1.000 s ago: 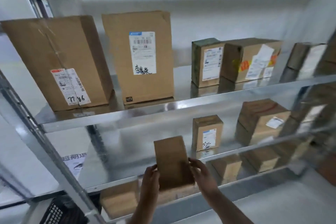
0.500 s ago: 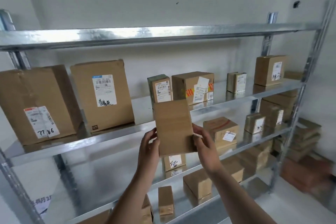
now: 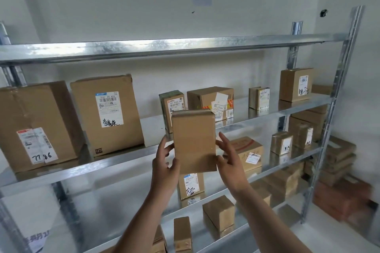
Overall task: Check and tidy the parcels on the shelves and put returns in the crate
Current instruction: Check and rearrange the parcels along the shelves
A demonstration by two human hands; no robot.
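Observation:
I hold a plain brown cardboard parcel (image 3: 193, 141) upright in the air in front of the metal shelving (image 3: 257, 117). My left hand (image 3: 165, 162) grips its left edge and my right hand (image 3: 229, 160) grips its right edge. The side facing me carries no label. The parcel is level with the second shelf and covers part of a small green-taped box (image 3: 171, 104) behind it. No crate shows in the view.
Two large labelled boxes (image 3: 107, 115) stand on the left of that shelf, several smaller parcels to the right. Lower shelves hold several small boxes (image 3: 219, 214). Stacked parcels (image 3: 339, 156) sit right of the rack. The top shelf (image 3: 164, 47) shows nothing on it.
My hands have lifted the parcel from the lower shelf up to the level of the second shelf. The view has tilted upward and back, showing the whole rack.

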